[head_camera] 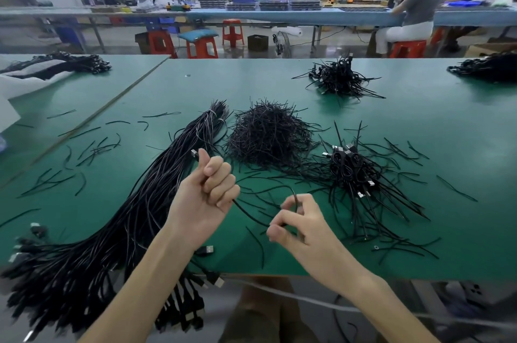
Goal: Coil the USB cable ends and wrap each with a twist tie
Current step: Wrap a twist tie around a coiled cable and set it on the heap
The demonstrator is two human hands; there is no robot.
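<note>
My left hand (205,188) is curled tight round one USB cable (249,214), its plug (195,153) poking out above my thumb. My right hand (299,226) pinches the same cable, which runs between the two just above the bench (419,130). At twelve o'clock lies the heap of twist ties (268,135), at two o'clock the tied coils (352,172), at nine o'clock the uncoiled bundle (134,216).

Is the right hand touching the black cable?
Touching. The head view shows the right hand pinching the black cable, which runs across from the other fist.
</note>
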